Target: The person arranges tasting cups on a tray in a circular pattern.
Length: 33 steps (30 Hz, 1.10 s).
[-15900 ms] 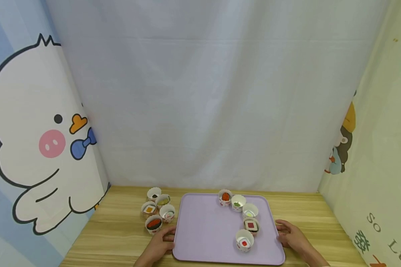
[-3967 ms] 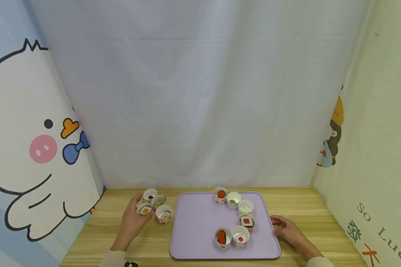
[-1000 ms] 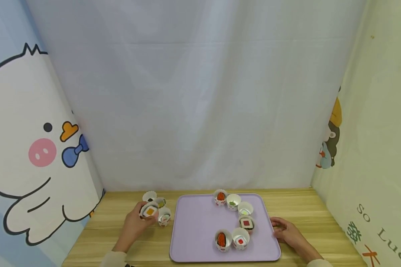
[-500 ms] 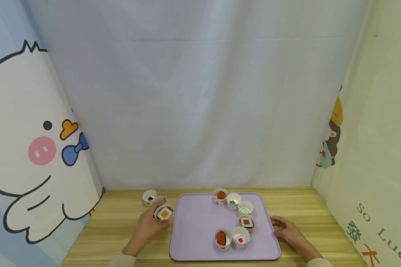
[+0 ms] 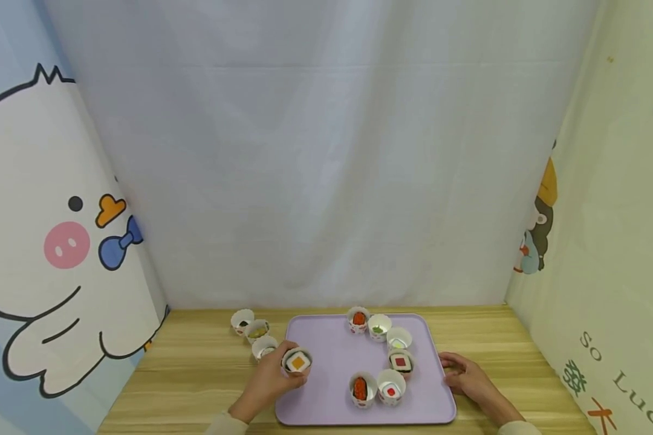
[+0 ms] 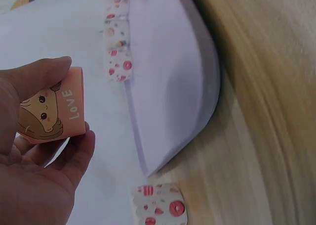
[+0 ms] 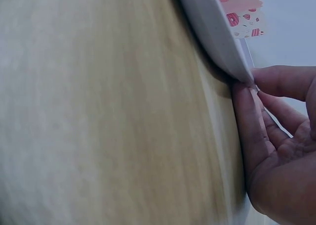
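Observation:
My left hand grips a small paper cup over the left part of a lilac tray. In that cup sits a white square sushi piece with an orange centre. The left wrist view shows the cup's pink side with a cartoon girl and "LOVE", between thumb and fingers. My right hand holds the tray's right edge; in the right wrist view, thumb and fingers meet at the tray rim. Two cups stand side by side near the tray's front, one with red-topped sushi, one with a red-centred piece.
On the tray's right half, several more cups run in a curve, including one with a dark red square and one with red-topped sushi. Left of the tray, three cups stand close together on the wooden table.
A red-topped sushi cup went from the left group to the tray's front. My left hand then lifted the orange-centred cup from that group and carried it right. My right hand stays put.

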### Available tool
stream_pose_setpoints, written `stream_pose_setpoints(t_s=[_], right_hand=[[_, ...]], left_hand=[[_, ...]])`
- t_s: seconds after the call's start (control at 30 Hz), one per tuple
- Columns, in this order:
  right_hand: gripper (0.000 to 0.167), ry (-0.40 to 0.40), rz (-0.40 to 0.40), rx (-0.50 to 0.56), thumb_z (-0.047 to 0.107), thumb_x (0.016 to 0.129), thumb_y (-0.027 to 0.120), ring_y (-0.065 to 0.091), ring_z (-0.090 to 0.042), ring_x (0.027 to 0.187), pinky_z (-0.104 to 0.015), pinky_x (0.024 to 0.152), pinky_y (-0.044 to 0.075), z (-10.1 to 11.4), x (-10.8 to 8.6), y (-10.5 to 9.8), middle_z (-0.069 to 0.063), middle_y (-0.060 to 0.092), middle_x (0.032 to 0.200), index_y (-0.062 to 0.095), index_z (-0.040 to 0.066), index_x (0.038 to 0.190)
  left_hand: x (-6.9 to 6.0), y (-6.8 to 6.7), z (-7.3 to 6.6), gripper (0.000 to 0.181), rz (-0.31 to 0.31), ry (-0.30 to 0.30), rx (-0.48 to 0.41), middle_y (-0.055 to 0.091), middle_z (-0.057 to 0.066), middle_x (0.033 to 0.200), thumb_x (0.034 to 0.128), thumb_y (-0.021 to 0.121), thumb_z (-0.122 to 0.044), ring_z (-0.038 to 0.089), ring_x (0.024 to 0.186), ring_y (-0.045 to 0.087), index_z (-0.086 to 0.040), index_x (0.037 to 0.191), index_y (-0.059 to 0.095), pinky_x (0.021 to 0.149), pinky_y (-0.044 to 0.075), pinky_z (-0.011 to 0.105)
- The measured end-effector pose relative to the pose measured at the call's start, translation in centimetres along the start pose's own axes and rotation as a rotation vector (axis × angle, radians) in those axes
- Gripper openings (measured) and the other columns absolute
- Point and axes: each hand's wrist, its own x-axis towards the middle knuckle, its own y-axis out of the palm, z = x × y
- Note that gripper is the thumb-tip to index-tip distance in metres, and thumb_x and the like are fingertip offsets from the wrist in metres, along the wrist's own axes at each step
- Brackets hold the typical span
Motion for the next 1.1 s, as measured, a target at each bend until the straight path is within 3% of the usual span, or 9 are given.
stream_pose_setpoints(t_s=[0.3,0.5,0.63,0.87,1.1], right_hand=[[0.065,0.003,-0.007,0.007,-0.008,0.079,0.062,0.061,-0.013,0.085,-0.03,0.072,0.057,0.0,0.0,-0.1,-0.019,0.056,0.119,0.038,-0.015,0.139],[0.063,-0.011,-0.01,-0.005,-0.009,0.08,0.06,0.061,-0.013,0.084,-0.029,0.071,0.057,0.0,0.0,-0.1,-0.019,0.057,0.118,0.039,-0.015,0.139],[0.062,-0.026,0.006,-0.013,-0.011,0.08,0.058,0.061,-0.01,0.082,-0.029,0.071,0.057,0.0,-0.1,0.0,-0.022,0.056,0.119,0.037,-0.017,0.139],[0.062,-0.013,-0.009,-0.02,-0.01,0.081,0.06,0.059,-0.007,0.08,-0.028,0.071,0.057,-0.1,0.0,0.0,-0.016,0.059,0.116,0.038,-0.016,0.139],[0.063,-0.018,0.004,-0.011,-0.007,0.081,0.06,0.06,-0.012,0.084,-0.029,0.072,0.057,0.0,-0.1,0.0,-0.019,0.057,0.119,0.037,-0.016,0.139]], left_hand=[[0.3,2.3,-0.8,0.056,0.021,0.034,0.024,0.071,0.005,0.102,0.0666,0.088,-0.02,0.017,0.09,0.063,-0.009,0.114,0.061,0.077,0.048,0.031],[0.8,4.2,-1.2,0.053,0.057,0.026,-0.017,0.071,0.008,0.103,0.0686,0.086,-0.015,0.021,0.093,0.066,-0.007,0.113,0.059,0.079,0.052,0.033],[0.8,5.2,-1.6,0.049,0.05,0.012,-0.026,0.071,0.008,0.1,0.0698,0.084,-0.013,0.022,0.09,0.066,-0.006,0.112,0.059,0.077,0.053,0.032],[0.9,7.0,-1.5,0.047,0.045,-0.006,-0.045,0.071,0.01,0.098,0.0695,0.083,-0.011,0.022,0.09,0.067,-0.004,0.109,0.059,0.078,0.054,0.034],[1.0,8.2,-1.1,0.046,0.008,0.071,-0.043,0.07,0.01,0.091,0.0703,0.083,-0.01,0.014,0.08,0.063,-0.002,0.108,0.058,0.068,0.051,0.028]])
